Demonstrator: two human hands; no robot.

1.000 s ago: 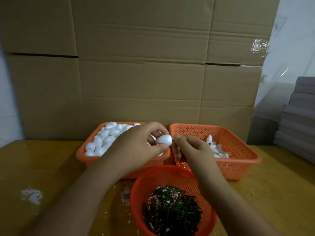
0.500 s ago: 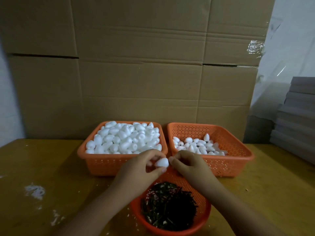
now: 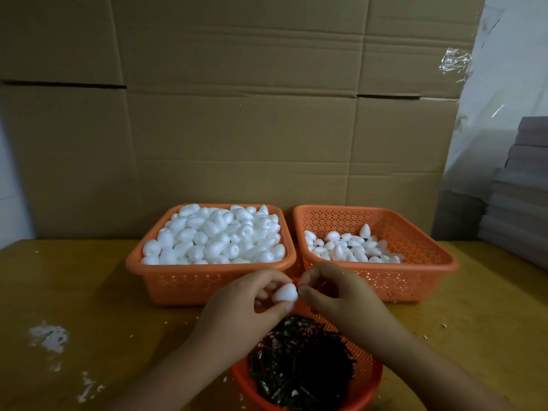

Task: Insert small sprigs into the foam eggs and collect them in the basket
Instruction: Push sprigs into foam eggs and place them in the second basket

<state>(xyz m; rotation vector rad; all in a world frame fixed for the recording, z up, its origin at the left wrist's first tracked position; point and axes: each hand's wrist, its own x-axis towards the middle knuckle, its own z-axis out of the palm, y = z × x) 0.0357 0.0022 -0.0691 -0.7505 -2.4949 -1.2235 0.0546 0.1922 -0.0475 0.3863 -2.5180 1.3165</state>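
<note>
- One foam egg (image 3: 285, 293) sits at frame centre, pinched in our left hand (image 3: 246, 307) btwn thumb and fingers; long axis runs roughly left-right, one end facing the right hand.
- Our right hand (image 3: 332, 292) is touching that end, fingertips pinched; prob. holding a sprig, but it's too small to see.
- Push goes right-to-left along the egg's axis, we judge.
- Drop-off basket (image 3: 415, 277), part-filled, lies up-right of the grip, nearer the right hand; full supply basket (image 3: 166, 280) up-left; sprig bowl (image 3: 364, 378) directly below.
</note>
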